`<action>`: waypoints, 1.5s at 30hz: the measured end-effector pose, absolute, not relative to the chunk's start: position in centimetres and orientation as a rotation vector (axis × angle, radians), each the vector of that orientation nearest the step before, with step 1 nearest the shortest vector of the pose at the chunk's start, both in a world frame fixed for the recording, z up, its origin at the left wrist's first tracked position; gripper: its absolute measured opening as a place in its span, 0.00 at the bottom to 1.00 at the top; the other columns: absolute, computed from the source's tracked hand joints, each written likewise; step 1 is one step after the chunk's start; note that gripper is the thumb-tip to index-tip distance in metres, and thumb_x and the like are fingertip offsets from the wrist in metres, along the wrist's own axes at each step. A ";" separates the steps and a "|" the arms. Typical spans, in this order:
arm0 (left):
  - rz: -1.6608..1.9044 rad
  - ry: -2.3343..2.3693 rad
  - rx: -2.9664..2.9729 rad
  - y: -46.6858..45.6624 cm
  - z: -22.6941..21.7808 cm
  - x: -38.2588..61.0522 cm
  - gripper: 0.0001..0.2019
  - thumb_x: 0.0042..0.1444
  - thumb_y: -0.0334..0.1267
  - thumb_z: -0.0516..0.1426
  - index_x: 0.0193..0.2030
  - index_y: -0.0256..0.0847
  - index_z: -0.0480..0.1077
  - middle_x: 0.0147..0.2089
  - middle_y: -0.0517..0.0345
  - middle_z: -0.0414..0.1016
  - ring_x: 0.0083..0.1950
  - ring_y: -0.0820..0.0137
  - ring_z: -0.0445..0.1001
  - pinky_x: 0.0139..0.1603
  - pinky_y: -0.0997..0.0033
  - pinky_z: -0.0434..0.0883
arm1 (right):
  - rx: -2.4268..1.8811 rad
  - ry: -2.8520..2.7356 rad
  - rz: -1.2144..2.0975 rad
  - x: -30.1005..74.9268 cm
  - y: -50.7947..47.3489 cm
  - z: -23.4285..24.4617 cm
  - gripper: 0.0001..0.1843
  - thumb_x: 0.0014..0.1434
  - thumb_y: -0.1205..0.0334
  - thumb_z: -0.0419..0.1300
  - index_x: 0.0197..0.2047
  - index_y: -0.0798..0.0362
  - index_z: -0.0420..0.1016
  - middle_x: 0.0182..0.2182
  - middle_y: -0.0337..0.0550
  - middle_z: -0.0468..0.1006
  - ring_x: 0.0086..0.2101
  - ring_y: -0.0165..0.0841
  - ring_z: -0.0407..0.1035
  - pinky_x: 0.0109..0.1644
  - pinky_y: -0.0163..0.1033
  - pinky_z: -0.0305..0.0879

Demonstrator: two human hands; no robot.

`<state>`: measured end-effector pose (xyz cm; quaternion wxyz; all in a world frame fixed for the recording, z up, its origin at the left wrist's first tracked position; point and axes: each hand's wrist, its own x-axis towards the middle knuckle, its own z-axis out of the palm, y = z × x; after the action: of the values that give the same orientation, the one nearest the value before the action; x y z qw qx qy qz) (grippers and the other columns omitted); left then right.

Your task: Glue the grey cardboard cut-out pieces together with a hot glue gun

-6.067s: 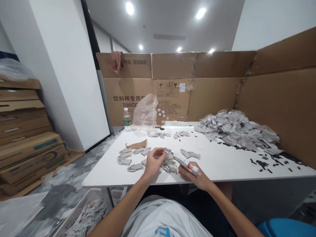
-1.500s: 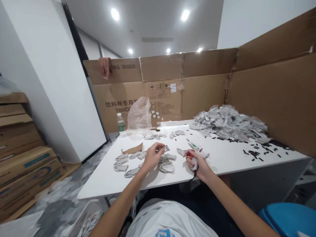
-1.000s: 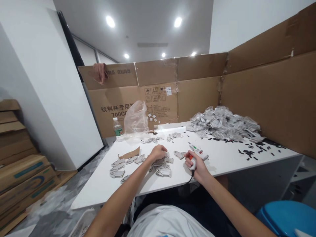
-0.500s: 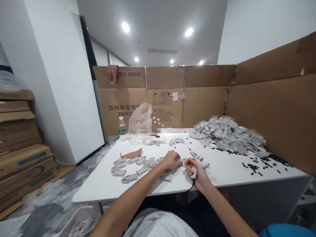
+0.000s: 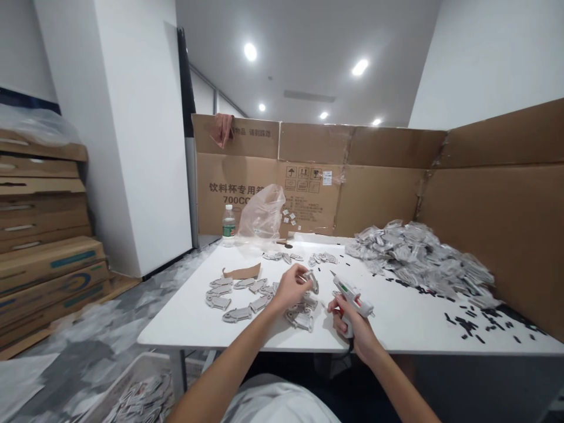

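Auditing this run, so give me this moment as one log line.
left hand: holds grey part | right hand: holds glue gun | white table: loose grey parts, heap of clear bags

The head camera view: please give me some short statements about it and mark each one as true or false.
1. The right hand holds a white plastic glue gun. True.
2. The left hand is empty. False: it holds a flat, elongated grey piece.
3. A clear plastic bottle with a green label lies on its side. False: it stands upright.
4. A reddish-brown cloth hangs on the brown cardboard wall. True.
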<state>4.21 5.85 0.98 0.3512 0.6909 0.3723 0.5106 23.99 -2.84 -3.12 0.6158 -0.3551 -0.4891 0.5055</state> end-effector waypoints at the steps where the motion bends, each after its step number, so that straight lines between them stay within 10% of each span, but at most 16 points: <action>1: 1.371 0.961 1.662 5.7 1.1 3.8 0.17 0.52 0.40 0.68 0.48 0.40 0.76 0.48 0.50 0.82 0.41 0.63 0.82 0.40 0.67 0.76 | -0.821 -1.138 1.171 24.0 -2.9 -3.1 0.28 0.65 0.33 0.69 0.30 0.49 0.77 0.19 0.33 0.60 0.19 0.26 0.50 0.23 0.36 0.45; 45: 1.359 0.827 1.344 1.7 1.3 3.1 0.24 0.47 0.52 0.75 0.40 0.37 0.76 0.38 0.54 0.76 0.38 0.67 0.77 0.38 0.67 0.80 | -1.136 -1.511 0.923 23.1 -3.3 -4.7 0.37 0.64 0.24 0.62 0.25 0.51 0.75 0.16 0.36 0.63 0.19 0.30 0.57 0.24 0.38 0.53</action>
<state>3.10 1.65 1.35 0.5051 0.5571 0.3425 0.5633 23.05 -3.27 -4.71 0.4960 -0.4691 -0.6236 0.3809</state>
